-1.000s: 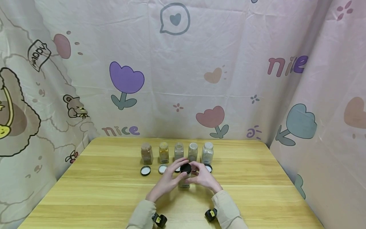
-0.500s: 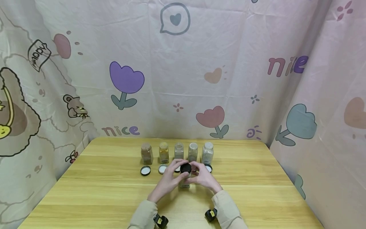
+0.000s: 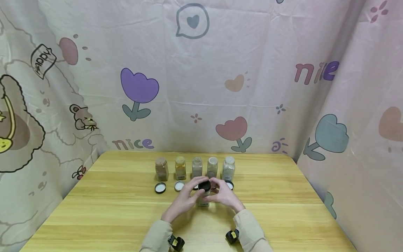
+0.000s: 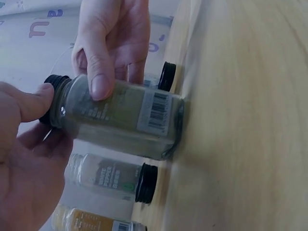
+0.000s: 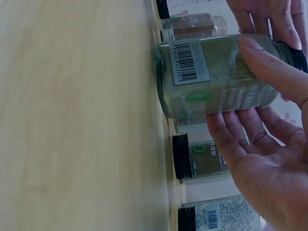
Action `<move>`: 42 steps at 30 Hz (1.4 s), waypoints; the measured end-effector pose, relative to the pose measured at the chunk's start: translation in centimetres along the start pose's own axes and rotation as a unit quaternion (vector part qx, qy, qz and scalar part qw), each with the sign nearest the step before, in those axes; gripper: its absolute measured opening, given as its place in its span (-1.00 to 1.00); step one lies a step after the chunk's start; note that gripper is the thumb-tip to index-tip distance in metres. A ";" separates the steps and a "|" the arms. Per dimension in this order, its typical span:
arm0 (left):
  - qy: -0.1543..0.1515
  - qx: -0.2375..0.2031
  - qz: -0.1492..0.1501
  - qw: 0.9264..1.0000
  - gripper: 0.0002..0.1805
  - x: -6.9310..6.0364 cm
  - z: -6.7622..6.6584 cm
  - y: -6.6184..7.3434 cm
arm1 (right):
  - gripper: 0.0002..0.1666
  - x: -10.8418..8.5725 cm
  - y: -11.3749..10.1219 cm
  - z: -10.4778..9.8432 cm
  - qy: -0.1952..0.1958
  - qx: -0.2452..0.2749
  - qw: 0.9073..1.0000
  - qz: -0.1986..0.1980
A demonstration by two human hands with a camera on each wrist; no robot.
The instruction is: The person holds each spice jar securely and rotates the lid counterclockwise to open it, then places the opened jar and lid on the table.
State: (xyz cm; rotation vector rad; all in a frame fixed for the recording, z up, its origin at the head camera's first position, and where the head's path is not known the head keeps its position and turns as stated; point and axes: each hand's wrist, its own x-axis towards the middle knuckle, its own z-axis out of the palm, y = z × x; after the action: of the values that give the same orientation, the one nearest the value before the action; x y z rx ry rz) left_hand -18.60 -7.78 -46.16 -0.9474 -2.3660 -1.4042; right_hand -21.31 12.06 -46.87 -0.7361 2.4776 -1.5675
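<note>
A square glass spice jar (image 3: 203, 202) of greenish-grey powder stands upright on the table, between both hands. Its black screw lid (image 3: 204, 185) sits on its mouth. My left hand (image 3: 185, 199) grips this lid, thumb (image 4: 36, 101) on the near side and fingers on the far side. Around the jar's body my right hand (image 3: 225, 193) holds on, its thumb (image 5: 274, 67) across one face and fingers under the opposite one. A barcode label (image 5: 189, 61) shows low on the glass.
Behind stand several lidless jars in a row: brown (image 3: 162, 169), yellow (image 3: 180, 168), pale grey (image 3: 197, 166), greenish (image 3: 212, 167) and whitish (image 3: 228, 168). Upturned black lids lie before them, such as the left lid (image 3: 160, 188); some are partly hidden by the hands. A printed curtain (image 3: 201, 105) hangs behind the table.
My left hand and wrist shift slightly back and forth at the lid. The right hand and the jar stay in place.
</note>
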 end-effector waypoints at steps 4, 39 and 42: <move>0.039 0.007 -0.013 0.999 -0.53 0.0 0.5 0.1 | -0.40 0.0 0.0 0.0 -0.005 0.011 1.000 -0.013; -0.020 -0.019 -0.003 1.000 -0.51 -0.2 -0.1 -0.1 | -0.37 0.0 0.1 0.1 -0.001 0.012 1.000 0.006; -0.016 -0.013 0.003 1.000 -0.53 -0.2 0.0 -0.1 | -0.36 -0.1 0.0 0.1 0.000 0.005 1.000 0.006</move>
State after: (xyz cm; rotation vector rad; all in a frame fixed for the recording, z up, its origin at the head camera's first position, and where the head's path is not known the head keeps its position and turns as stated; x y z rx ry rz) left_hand -18.57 -7.92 -46.32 -0.9913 -2.3712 -1.4315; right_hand -21.23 12.02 -46.92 -0.7193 2.4674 -1.5749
